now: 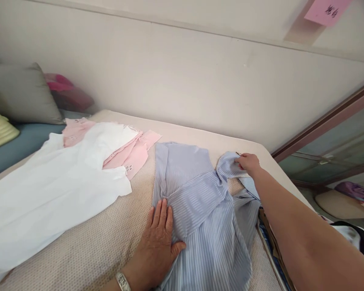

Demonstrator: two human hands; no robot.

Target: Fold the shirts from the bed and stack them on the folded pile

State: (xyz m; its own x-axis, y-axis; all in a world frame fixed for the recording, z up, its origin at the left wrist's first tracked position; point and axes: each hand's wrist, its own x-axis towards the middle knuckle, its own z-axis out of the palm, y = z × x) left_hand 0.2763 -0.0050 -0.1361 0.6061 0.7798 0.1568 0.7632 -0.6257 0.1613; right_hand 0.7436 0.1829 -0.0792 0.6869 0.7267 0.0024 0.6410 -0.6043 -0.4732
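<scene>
A pale blue striped shirt (197,202) lies partly folded on the bed. My left hand (159,240) rests flat on its left edge, fingers stretched out and thumb apart, with a silver bangle at the wrist. Toward the far right, my right hand (249,162) pinches the end of a sleeve (229,163) that curves out from the shirt. Left of the shirt, a white garment (60,182) is spread over pink clothing (141,151) with cut-out flower edging. Some of the shirt's right side is hidden behind my right forearm.
A patterned cover (121,230) lies over the bed, against a pale wall (185,76). Stacked folded clothes (271,242) sit under my right forearm. A grey cushion (21,93) and a yellow-green object (0,131) are at the left; a glass-panelled cabinet (336,141) stands right.
</scene>
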